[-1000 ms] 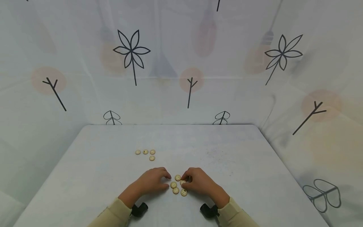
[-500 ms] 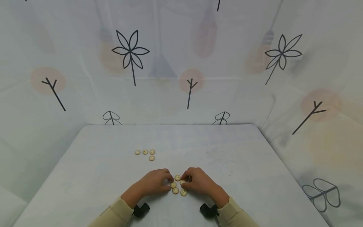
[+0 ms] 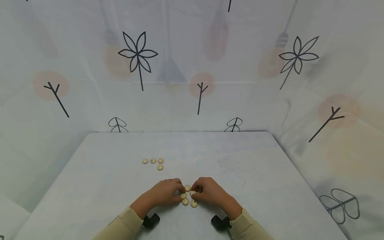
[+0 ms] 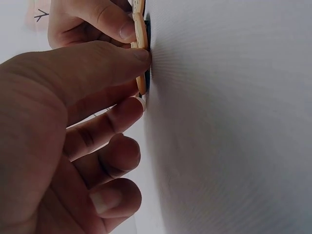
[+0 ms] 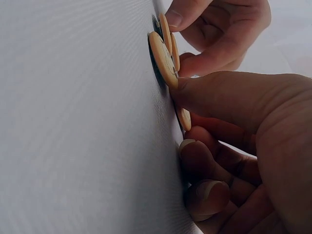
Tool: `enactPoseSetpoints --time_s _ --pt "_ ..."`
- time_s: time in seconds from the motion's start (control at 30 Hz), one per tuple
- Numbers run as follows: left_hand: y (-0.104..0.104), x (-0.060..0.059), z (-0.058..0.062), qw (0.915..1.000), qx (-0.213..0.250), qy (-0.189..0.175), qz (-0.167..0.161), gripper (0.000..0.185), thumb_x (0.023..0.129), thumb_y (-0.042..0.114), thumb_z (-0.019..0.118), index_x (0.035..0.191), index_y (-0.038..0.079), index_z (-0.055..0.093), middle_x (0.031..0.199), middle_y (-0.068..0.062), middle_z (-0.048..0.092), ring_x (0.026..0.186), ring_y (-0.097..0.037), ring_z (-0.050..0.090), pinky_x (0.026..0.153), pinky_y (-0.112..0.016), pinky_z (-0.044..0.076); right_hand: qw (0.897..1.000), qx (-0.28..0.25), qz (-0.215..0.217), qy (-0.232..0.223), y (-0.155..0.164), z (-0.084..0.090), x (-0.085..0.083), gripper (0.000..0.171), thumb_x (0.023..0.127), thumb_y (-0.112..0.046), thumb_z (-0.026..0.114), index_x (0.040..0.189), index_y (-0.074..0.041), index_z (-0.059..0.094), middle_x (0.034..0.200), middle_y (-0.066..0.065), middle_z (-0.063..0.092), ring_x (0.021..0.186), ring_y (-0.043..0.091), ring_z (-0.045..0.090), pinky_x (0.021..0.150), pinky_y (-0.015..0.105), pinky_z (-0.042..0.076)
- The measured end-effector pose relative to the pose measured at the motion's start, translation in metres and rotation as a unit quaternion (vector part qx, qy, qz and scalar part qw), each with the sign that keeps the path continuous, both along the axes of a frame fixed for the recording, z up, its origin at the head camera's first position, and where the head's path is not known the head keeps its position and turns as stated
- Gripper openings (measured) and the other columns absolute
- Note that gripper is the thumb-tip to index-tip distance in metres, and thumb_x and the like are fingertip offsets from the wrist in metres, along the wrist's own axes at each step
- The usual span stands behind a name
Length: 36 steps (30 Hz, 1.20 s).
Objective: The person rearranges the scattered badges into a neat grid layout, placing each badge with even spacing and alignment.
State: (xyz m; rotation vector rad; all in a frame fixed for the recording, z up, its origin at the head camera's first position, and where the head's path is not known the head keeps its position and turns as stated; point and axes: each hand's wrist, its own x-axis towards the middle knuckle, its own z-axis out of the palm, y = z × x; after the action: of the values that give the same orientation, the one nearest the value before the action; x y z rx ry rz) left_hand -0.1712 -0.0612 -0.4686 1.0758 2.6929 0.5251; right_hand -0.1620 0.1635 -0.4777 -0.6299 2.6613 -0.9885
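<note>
Several small, round, pale wooden discs with dark printed marks lie in a loose ring between my hands. My left hand (image 3: 166,193) pinches the left disc (image 3: 183,196) of the ring between thumb and forefinger; in the left wrist view the thumb lies across a disc (image 4: 142,85) low over the tabletop. Opposite it, my right hand (image 3: 211,191) holds the right disc (image 3: 192,193) at its edge, partly hidden by the fingertips. Around these sit a top disc (image 3: 187,188), a lower left disc (image 3: 185,202) and a lower right disc (image 3: 194,203).
Farther back on the white table (image 3: 240,200) is a second group: three discs in a row, with one disc (image 3: 160,167) below the row's right end. A patterned white cloth (image 3: 171,106) hangs behind the table and at its sides.
My left hand has moved slightly right, and its forefinger and thumb have closed on the left disc. The right hand keeps its place, and the discs look unmoved.
</note>
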Motion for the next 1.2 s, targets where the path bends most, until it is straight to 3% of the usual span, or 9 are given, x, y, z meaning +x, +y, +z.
enactPoseSetpoints --time_s 0.47,0.77,1.0,1.2 --pt "0.001 -0.0043 -0.0004 0.9999 -0.002 -0.014 -0.01 0.019 0.085 0.032 0.072 0.102 0.023 0.073 0.094 0.015 0.06 0.08 0.002 0.052 0.077 -0.023 0.049 1.0 -0.001 -0.001 0.0 0.0003 -0.0038 -0.0019 0.016 0.082 -0.028 0.076 0.096 -0.02 0.074 0.086 -0.011 0.063 0.073 0.003 0.054 0.064 0.022 0.046" --pt "0.001 -0.0058 0.0015 0.9994 0.009 -0.035 -0.003 0.016 0.084 0.028 0.073 0.099 0.023 0.071 0.093 0.015 0.059 0.079 0.001 0.052 0.076 -0.023 0.048 1.0 -0.003 0.001 0.0 -0.0001 -0.0017 -0.0014 0.017 0.081 -0.026 0.076 0.096 -0.019 0.074 0.085 -0.011 0.063 0.072 0.003 0.053 0.063 0.022 0.045" --pt "-0.0009 -0.0056 0.0017 0.9994 0.015 -0.03 0.0 0.016 0.084 0.029 0.073 0.099 0.024 0.069 0.093 0.016 0.06 0.081 0.0 0.052 0.078 -0.024 0.048 1.0 -0.001 0.002 0.006 0.0002 -0.0003 -0.0011 0.016 0.082 -0.026 0.076 0.096 -0.019 0.074 0.085 -0.011 0.063 0.072 0.002 0.053 0.064 0.022 0.045" --pt "-0.0016 -0.0059 0.0045 0.9988 0.013 -0.042 0.019 0.019 0.084 0.027 0.072 0.102 0.022 0.07 0.094 0.016 0.062 0.086 -0.001 0.055 0.082 -0.027 0.049 1.0 -0.004 0.002 0.002 0.0007 0.0005 -0.0012 0.016 0.082 -0.027 0.076 0.096 -0.019 0.074 0.085 -0.011 0.063 0.072 0.002 0.053 0.064 0.022 0.046"
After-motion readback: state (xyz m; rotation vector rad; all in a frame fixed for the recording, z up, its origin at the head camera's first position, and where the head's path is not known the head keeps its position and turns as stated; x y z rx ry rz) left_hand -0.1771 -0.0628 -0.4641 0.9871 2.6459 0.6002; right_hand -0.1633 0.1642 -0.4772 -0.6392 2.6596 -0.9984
